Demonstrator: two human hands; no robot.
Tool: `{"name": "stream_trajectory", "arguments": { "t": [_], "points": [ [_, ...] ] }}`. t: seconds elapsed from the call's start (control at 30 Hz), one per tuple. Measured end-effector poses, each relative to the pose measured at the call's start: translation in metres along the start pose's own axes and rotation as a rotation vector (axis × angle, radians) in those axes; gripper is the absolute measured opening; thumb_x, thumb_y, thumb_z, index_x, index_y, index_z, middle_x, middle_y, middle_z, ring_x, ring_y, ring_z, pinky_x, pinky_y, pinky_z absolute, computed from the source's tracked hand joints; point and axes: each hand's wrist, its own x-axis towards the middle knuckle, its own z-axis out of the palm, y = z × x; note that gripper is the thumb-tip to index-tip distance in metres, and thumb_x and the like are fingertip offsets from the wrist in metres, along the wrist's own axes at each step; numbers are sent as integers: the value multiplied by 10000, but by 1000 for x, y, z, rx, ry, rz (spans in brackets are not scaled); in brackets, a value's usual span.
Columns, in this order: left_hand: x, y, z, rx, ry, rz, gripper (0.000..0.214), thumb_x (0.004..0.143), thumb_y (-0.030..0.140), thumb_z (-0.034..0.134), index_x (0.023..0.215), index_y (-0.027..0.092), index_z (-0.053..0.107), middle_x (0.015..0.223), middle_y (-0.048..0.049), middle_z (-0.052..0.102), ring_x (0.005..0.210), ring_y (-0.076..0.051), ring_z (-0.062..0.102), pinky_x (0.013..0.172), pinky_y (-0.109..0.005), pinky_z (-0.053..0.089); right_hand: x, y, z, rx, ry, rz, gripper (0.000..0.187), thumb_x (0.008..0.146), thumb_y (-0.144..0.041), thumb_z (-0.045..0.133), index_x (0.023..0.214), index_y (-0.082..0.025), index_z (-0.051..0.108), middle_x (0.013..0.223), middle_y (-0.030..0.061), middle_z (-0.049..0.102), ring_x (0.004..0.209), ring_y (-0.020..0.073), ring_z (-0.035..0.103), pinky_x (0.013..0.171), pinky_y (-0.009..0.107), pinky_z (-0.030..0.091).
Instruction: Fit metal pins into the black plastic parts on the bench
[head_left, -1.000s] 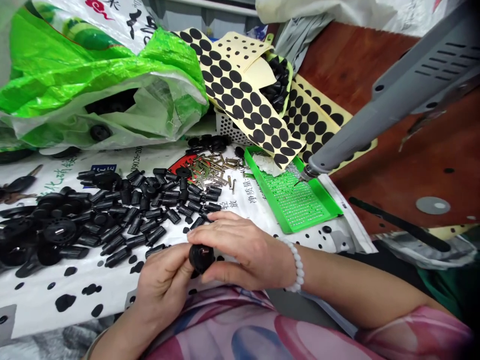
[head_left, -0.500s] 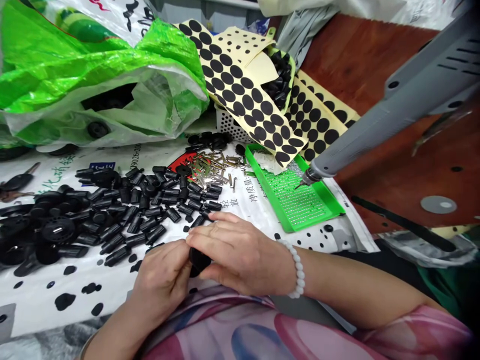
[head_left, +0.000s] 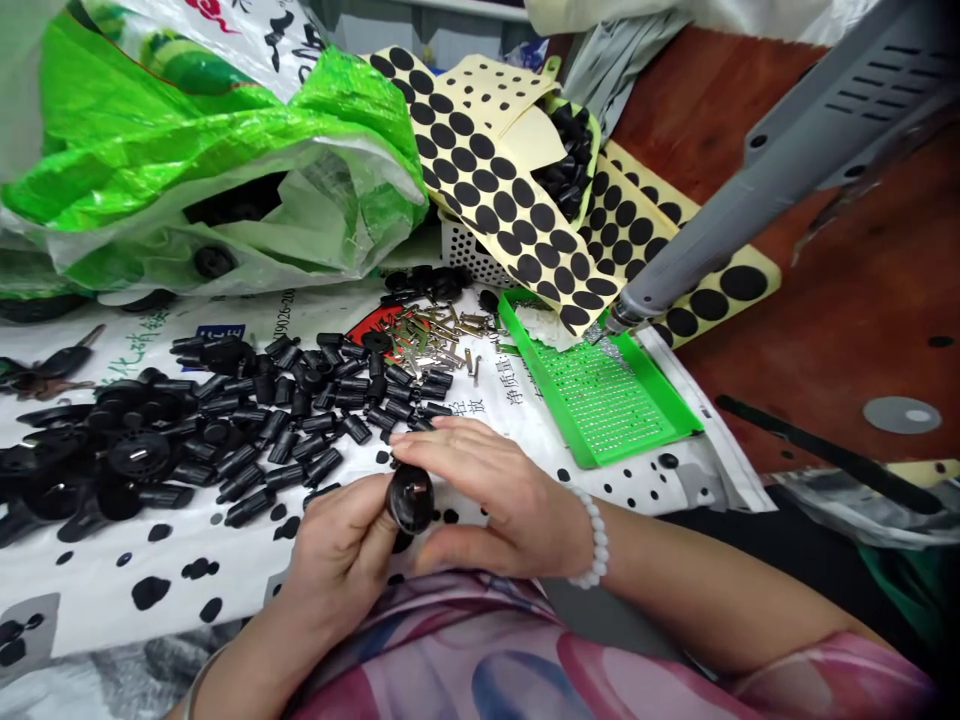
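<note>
My left hand point(head_left: 341, 545) is closed around a small black plastic part with a round, shiny end point(head_left: 412, 499) that faces up. My right hand point(head_left: 491, 500), a white bead bracelet point(head_left: 592, 540) on its wrist, curves beside the part with fingers stretched out and thumb apart. Its fingertips are close to the part's upper edge; whether they touch it I cannot tell. Left of the hands lies a pile of black ribbed knobs point(head_left: 300, 400), with black round discs point(head_left: 139, 455) farther left. Small metal clips point(head_left: 442, 335) are heaped behind the knobs.
A grey electric screwdriver point(head_left: 720, 190) slants in from the upper right over a green tray point(head_left: 585, 450) holding rows of small screws. Sheets of black round stickers point(head_left: 495, 185) lean on a white basket point(head_left: 465, 245). A green plastic bag point(head_left: 225, 150) fills the upper left.
My right hand has loosened from the black part, its fingers and thumb now apart. The part's round end has come into view. The whole view has shifted slightly.
</note>
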Motion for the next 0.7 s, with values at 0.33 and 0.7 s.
{"name": "stream_trajectory", "arguments": {
  "t": [0.33, 0.7],
  "points": [
    [-6, -3, -6, 78, -119, 88, 192, 879, 167, 484, 1042, 189, 582, 888, -44, 673, 811, -142, 627, 730, -239, 506, -14, -4, -6, 217, 130, 226, 111, 861, -164, 566, 954, -160, 625, 970, 107, 676, 938, 176, 638, 806, 318, 540],
    [-36, -44, -55, 597, 22, 88, 292, 798, 215, 604, 1085, 188, 555, 1257, -160, 487, 1180, -331, 470, 1013, -575, 333, -40, 10, -13, 203, 319, 398, 94, 828, -124, 602, 896, -182, 633, 954, 82, 672, 936, 193, 633, 816, 364, 524]
  ]
}}
